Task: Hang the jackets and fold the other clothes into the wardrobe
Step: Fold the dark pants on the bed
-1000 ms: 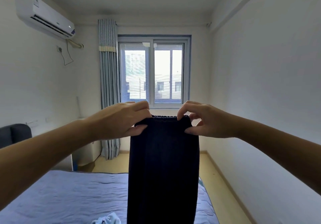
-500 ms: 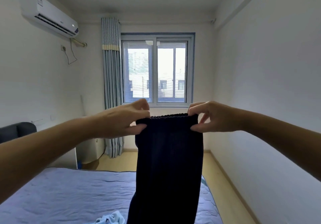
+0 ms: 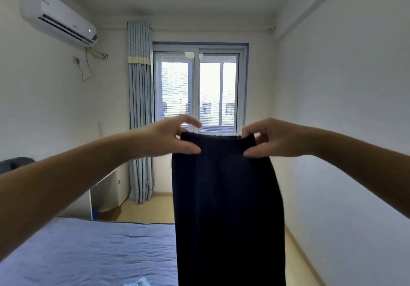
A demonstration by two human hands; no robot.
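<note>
Scanning from the left wall: a white air conditioner (image 3: 58, 17) is mounted high, with a wall socket (image 3: 76, 59) below it and a thin cord looping down. Lower, a dark grey headboard (image 3: 15, 163) shows at the frame edge. The bed (image 3: 88, 252), under a blue-lilac cover, fills the lower left. A pale blue cloth (image 3: 137, 282) lies on it at the bottom edge, mostly cut off; what it is cannot be told. Past the foot of the bed a white desk (image 3: 106, 179) stands against the left wall, just beside a blue-grey striped curtain (image 3: 140, 108) drawn to the left of the window (image 3: 198, 90).

Both bare forearms reach forward into the middle of the view. The left hand (image 3: 168, 138) pinches the top left corner of the dark navy garment (image 3: 226, 208), thumb on the near face and fingers curled behind the ribbed top edge. The garment hangs straight down in the air over the right side of the bed, running out of the bottom of the frame, so its lower end is unseen. It blocks the wall under the window, part of the floor and the bed's right edge. The right hand (image 3: 268, 139) pinches the top right corner, fingertips hooked over the top edge and thumb below on the near face. The hands are apart, with the ribbed edge stretched flat between them.

Right of the garment a strip of pale wood floor (image 3: 297, 263) runs along the bare white right wall (image 3: 343, 130).
</note>
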